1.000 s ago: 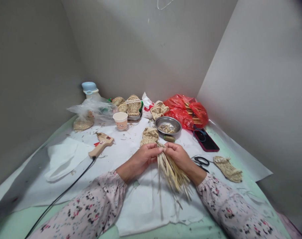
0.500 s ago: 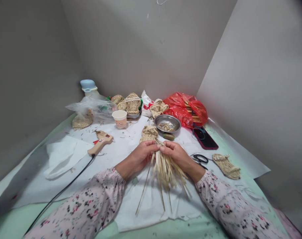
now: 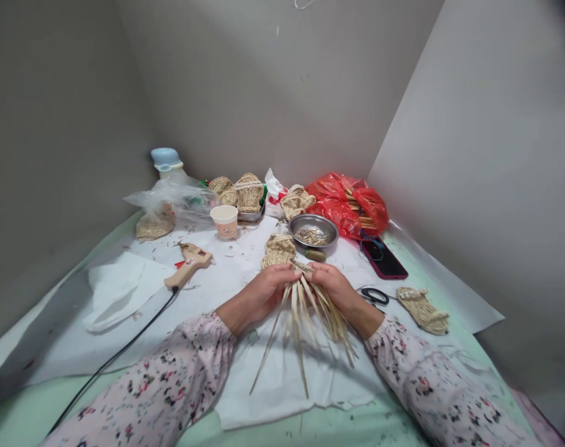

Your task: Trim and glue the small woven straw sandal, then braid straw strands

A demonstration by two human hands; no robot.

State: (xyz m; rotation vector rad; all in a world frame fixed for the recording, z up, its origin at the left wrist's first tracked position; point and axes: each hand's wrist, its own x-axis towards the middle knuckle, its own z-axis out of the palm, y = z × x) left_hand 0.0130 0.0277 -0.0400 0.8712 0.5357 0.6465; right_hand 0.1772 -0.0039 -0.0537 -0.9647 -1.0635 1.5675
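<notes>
A bundle of pale straw strips (image 3: 301, 310) fans out toward me from between my hands, over the white cloth. My left hand (image 3: 266, 290) pinches the strips at their upper end. Close beside it, my right hand (image 3: 333, 288) is also closed on them, with thumb and fingers together. Just beyond my fingers lies a woven straw piece (image 3: 279, 249); whether it joins the strips is hidden by my hands. A metal bowl (image 3: 313, 231) with straw scraps stands behind my right hand.
At the left lies a glue gun (image 3: 189, 266) with its black cord, near a paper cup (image 3: 225, 221). To the right are scissors (image 3: 375, 296), a phone (image 3: 385, 259) and another woven piece (image 3: 423, 310). A red bag (image 3: 348, 202) sits at the back.
The strips are spread into more separate strands, several of them shifted to the right. My right hand's fingers have moved slightly along the woven edge.
</notes>
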